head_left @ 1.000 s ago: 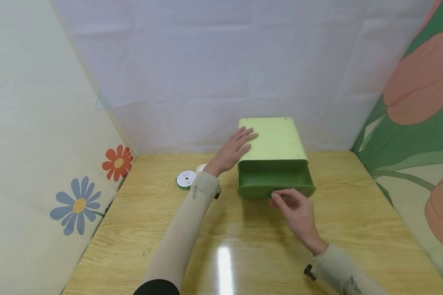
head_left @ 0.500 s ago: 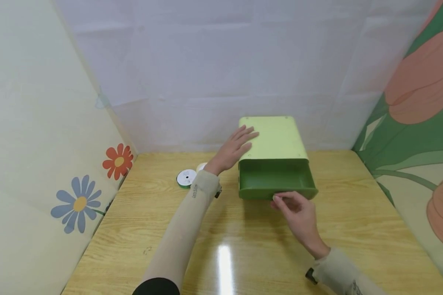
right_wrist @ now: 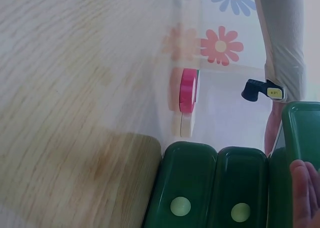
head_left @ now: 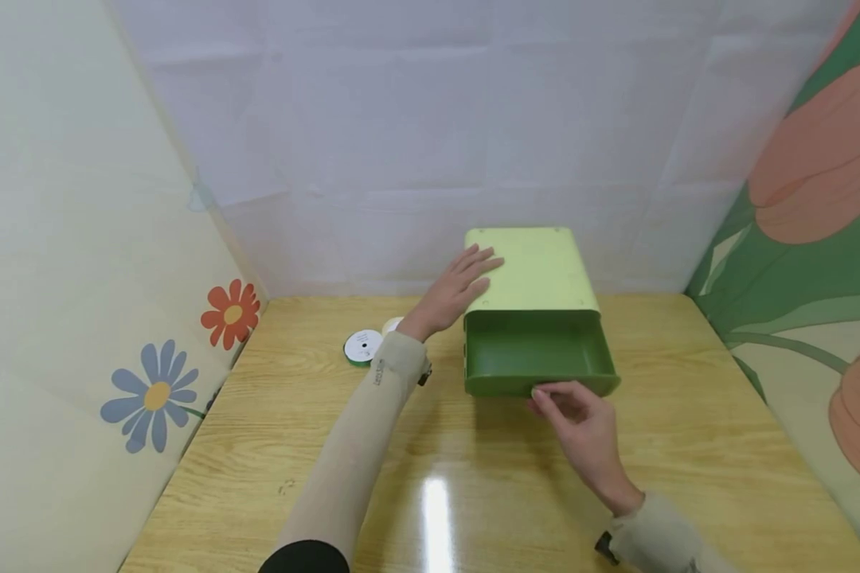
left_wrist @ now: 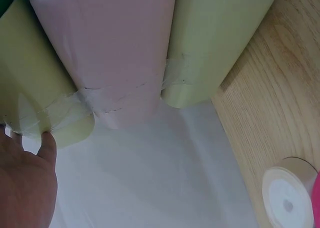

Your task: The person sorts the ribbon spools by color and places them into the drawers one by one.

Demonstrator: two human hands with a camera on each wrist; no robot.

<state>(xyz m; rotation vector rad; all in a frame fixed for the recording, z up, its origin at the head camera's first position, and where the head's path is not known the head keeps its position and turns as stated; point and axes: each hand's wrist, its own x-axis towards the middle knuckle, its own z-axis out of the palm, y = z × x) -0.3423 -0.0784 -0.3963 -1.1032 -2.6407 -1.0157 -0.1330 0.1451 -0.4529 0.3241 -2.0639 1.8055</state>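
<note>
A small drawer cabinet [head_left: 533, 267] with a pale yellow-green top stands at the back of the table. Its top green drawer [head_left: 490, 387] is pulled out, and the inside shows bare. On the cabinet's top left edge rests my left hand [head_left: 444, 301], fingers spread. My right hand [head_left: 584, 426] pinches the middle of the drawer's front between thumb and fingers; the part it grips is hidden by the hand. In the right wrist view, two lower green drawers [right_wrist: 190, 180] with round pale knobs [right_wrist: 180, 206] are closed. The left wrist view shows a pink section [left_wrist: 115, 47] between yellow-green ones.
Left of the cabinet lie ribbon spools: a green one [head_left: 362, 347] with a white label and a cream one [left_wrist: 287, 200] partly behind my left forearm. A pink spool [right_wrist: 187, 90] shows in the right wrist view. A white sheet [head_left: 373, 143] hangs behind the wooden table [head_left: 308, 446].
The green drawer has slid a little farther out toward me, with my right hand moving back along with it. My left hand has stayed on the cabinet's top.
</note>
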